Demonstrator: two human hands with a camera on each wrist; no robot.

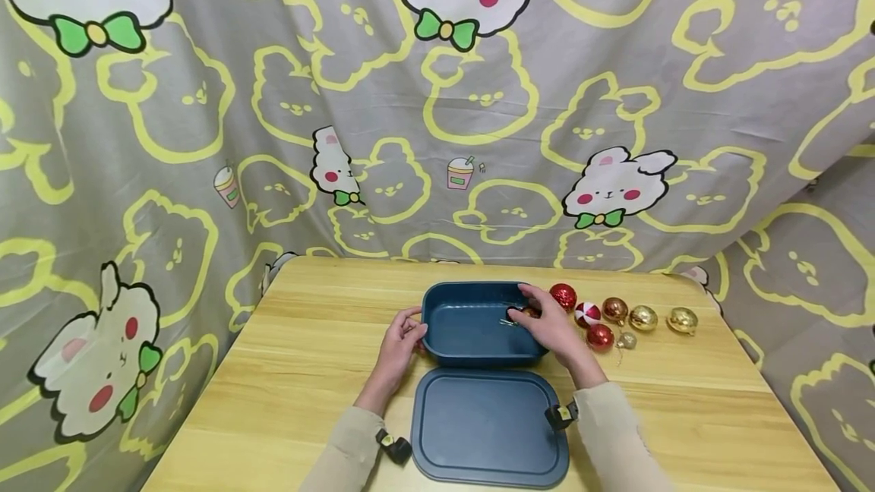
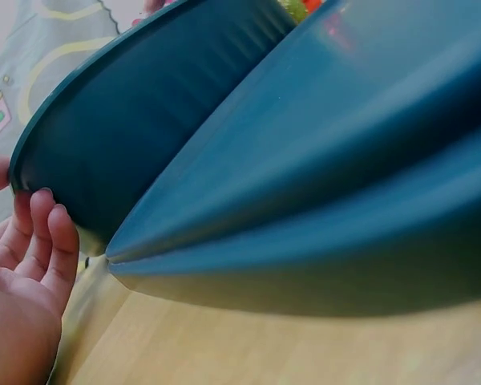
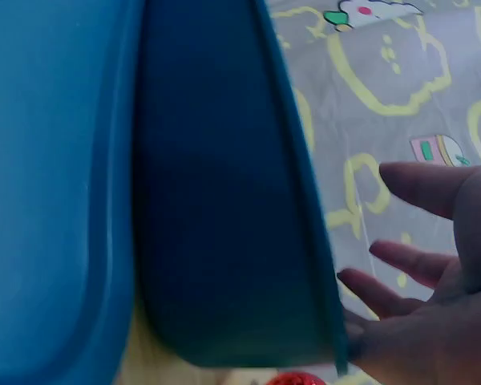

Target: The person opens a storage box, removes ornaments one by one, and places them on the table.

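Note:
A dark blue rectangular box (image 1: 472, 361) stands open-topped on the table. At its left end my left hand (image 1: 399, 340) holds the rim, and the left wrist view shows several curled fingers (image 2: 62, 249) by the outer wall. My right hand (image 1: 555, 329) reaches over the right end into the box. Its fingers (image 3: 421, 188) are spread apart in the right wrist view, with nothing seen between them. Under that hand a small dark and gold ornament (image 1: 510, 316) lies in the box, partly covered. The box's lid (image 1: 491, 427) lies flat in front of it.
Right of the box lie several Christmas baubles: a glittery red bauble (image 1: 563, 297), a red-and-white bauble (image 1: 587, 314), another red bauble (image 1: 600, 337), a brown bauble (image 1: 614, 310) and gold ones (image 1: 682, 320). A patterned curtain (image 1: 478, 211) hangs behind the wooden table (image 1: 307, 370).

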